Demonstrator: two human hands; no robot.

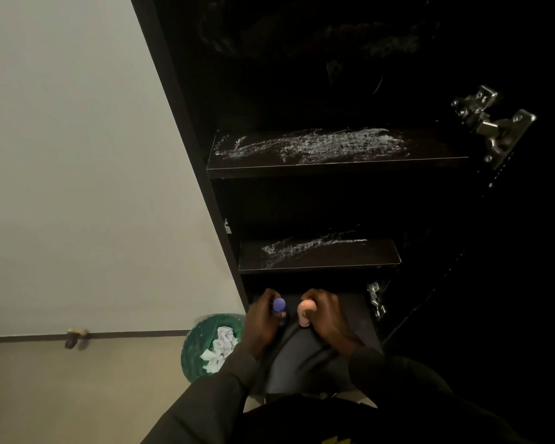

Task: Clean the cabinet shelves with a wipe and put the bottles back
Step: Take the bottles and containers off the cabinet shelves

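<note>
Black wooden cabinet (186, 129) stands open next to a pale wall (77, 155). Its upper dark shelf (334, 163) and the smaller lower dark shelf (318, 261) both have white streaky smears on top. Down at the bottom shelf (362, 315), the left hand (263, 328) has its fingers curled round a dark bottle with a purple cap (279, 306). The right hand (327, 325) has its fingers curled round a bottle with a pale pink cap (305, 310). The two bottles are close side by side, low in the cabinet. Shiny metal hinges (491, 123) sit on the right side. On the floor to the left is a round green bin (199, 344) with crumpled white wipes (220, 347) inside.
</note>
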